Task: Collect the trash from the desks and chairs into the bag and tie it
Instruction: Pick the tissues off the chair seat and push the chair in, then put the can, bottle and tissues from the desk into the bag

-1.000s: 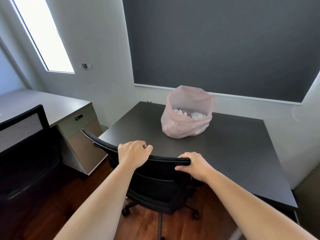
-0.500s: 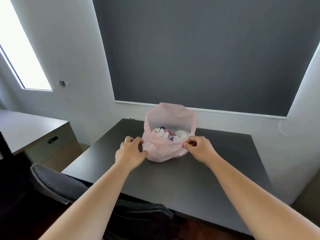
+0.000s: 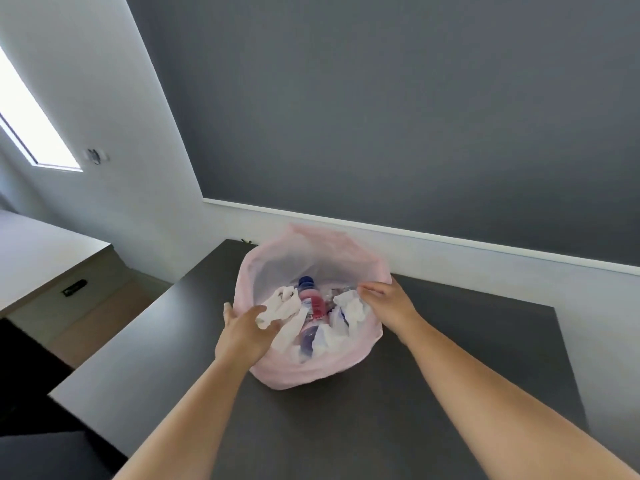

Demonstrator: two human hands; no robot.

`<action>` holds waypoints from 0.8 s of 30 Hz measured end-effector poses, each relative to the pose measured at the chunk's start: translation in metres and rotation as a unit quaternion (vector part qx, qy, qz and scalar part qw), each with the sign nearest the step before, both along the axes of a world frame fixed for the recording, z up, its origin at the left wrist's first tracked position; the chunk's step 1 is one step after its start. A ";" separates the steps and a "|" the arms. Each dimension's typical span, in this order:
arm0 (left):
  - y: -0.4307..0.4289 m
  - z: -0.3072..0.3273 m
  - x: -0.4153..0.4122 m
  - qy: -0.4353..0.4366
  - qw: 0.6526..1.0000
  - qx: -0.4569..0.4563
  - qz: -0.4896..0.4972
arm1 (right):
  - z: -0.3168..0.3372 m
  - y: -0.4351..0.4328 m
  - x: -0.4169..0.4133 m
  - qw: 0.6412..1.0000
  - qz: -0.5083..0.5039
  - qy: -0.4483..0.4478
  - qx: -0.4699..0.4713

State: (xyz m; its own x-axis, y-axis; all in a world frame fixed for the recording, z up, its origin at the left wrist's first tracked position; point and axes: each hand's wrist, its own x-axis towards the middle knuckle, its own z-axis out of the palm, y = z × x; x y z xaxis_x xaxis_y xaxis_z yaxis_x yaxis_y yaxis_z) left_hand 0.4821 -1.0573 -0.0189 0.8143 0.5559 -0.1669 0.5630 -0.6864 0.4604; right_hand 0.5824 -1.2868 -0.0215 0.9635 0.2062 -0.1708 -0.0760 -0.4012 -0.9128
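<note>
Gripping pink bag (image 3: 311,370) rim: left hand (image 3: 244,332), right hand (image 3: 388,303); bottle (image 3: 311,303) label unreadable.

We look across a dark grey matte desk (image 3: 433,410) set against a white wall (image 3: 104,81) hung with a large charcoal roller blind (image 3: 381,116). At the left, a narrow bright window (image 3: 27,123) glares above a pale grey cabinet (image 3: 45,254).

Bright from the window (image 3: 33,123) at left, blown out white. Soft shadows. Bent lines at edges. A little blurry.
</note>
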 end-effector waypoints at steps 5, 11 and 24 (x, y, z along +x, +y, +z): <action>0.009 -0.009 -0.002 -0.008 0.999 -0.025 0.020 | -0.018 0.013 0.001 0.999 -0.032 0.019 -0.013; 0.011 0.018 -0.006 -0.105 0.994 0.000 -0.020 | 0.011 0.005 -0.013 0.990 -0.133 0.001 0.055; -0.079 0.120 -0.048 -0.250 0.925 -0.012 -0.286 | 0.123 -0.090 -0.177 0.925 -0.345 -0.125 0.097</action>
State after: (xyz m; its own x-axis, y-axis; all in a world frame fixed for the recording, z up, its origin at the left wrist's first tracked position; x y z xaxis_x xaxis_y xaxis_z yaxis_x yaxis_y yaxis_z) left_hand 0.4339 -1.1361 0.1010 0.9530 0.0118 0.3028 -0.1756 -0.7928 0.5836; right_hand 0.4050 -1.3766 0.1016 0.8817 -0.4691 0.0506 -0.0301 -0.1629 -0.9862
